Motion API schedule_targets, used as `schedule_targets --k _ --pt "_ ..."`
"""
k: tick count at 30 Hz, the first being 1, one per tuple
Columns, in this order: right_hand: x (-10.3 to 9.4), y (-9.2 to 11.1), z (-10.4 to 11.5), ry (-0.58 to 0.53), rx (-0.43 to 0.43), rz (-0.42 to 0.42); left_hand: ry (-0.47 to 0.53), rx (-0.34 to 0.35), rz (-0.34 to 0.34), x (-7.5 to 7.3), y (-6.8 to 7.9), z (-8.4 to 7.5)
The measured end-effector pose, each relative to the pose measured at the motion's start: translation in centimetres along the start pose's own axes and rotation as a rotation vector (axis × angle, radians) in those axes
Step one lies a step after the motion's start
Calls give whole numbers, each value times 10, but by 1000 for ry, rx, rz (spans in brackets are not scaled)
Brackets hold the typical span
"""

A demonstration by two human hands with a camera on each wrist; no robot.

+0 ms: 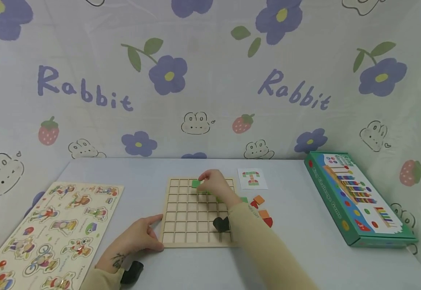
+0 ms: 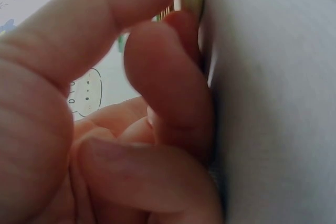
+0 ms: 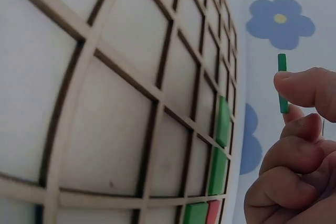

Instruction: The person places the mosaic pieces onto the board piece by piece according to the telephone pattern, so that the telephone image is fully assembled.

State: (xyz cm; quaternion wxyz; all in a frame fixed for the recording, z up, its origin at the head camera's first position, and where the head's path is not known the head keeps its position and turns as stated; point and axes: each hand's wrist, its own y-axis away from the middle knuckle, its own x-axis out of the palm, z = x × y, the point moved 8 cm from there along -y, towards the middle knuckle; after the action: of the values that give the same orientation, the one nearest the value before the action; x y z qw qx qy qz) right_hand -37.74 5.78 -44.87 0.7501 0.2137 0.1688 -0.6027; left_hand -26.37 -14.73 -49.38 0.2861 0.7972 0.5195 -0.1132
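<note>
My right hand (image 1: pixel 215 187) pinches a green square tile (image 3: pixel 282 62) between thumb and finger, holding it over the far rows of a wooden grid board (image 1: pixel 181 245). In the right wrist view the tile stands edge-on, apart from the board. Several green tiles (image 3: pixel 216 171) and a red piece (image 3: pixel 212 212) sit in cells along one side of the grid. At the board's near left corner, my left hand (image 1: pixel 139 235) rests with thumb and forefinger spread against the edge. Its other fingers are bent in the left wrist view.
Right of the board lie loose orange tiles (image 1: pixel 259 199), red pieces (image 1: pixel 268 222) and a green tile (image 1: pixel 244 199), partly behind the right sleeve. A pattern card (image 1: pixel 242 185) lies behind them. A green game box (image 1: pixel 381 240) is at right, a wooden picture puzzle (image 1: pixel 65 213) at left.
</note>
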Motion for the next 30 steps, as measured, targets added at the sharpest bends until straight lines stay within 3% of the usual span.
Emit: schedule_targets --k 13,30 --pt "17 -11 -8 208 78 -22 -11 2 -8 0 1 1" --pt "24 -13 -10 260 102 -23 1 -4 -3 -1 1 -1"
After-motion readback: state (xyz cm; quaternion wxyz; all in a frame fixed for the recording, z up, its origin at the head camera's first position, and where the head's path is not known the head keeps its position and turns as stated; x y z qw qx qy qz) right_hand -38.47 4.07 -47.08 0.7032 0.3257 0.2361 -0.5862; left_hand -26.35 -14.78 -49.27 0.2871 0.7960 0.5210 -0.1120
